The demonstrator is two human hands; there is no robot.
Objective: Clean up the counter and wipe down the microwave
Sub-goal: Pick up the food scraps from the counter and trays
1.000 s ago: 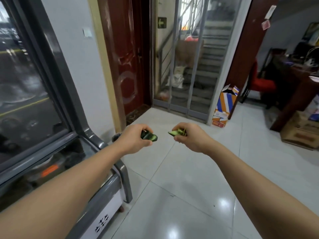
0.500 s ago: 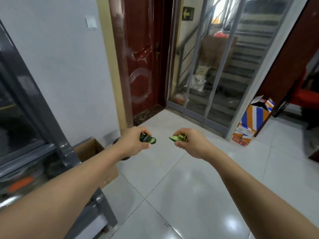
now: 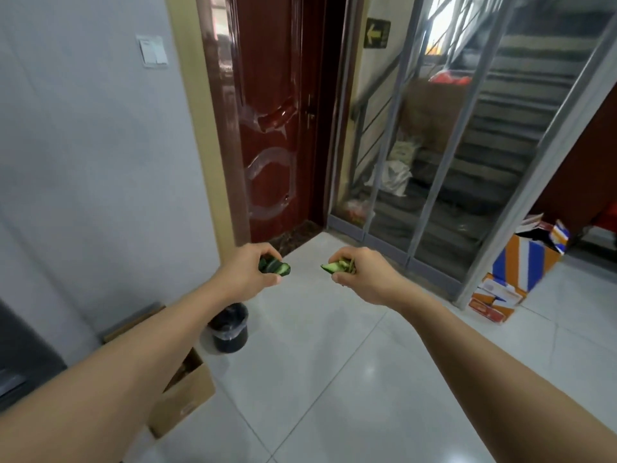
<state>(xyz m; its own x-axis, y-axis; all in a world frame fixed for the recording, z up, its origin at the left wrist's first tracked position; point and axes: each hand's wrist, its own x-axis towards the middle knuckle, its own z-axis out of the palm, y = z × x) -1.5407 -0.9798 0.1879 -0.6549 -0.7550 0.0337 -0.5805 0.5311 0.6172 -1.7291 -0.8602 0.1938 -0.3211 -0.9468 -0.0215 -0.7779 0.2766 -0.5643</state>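
Floor: glossy pale grey tiled floor [image 3: 334, 379] of a hallway, with both bare forearms stretched out above it.
Left scrap: dark green cut piece of cucumber [image 3: 275, 266], its pale cut end poking out toward the right.
Left hand: the left hand [image 3: 248, 275] has its fingers curled round that piece, thumb beneath it.
Right scrap: lighter green cucumber pieces with thin stems [image 3: 337, 266], pointing left, apart from the left scrap.
Right hand: the right hand [image 3: 362, 275] pinches them in curled fingers.
Bin: small black waste bin with a clear liner [image 3: 230, 329], on the tiles below the left wrist.
Box: open brown cardboard box [image 3: 187, 392], near the bin, partly hidden by the left forearm.
Door: glossy dark red panelled door [image 3: 270, 121], beyond both hands.
Far right: orange, blue and white striped carton [image 3: 521, 265] on the tiles.
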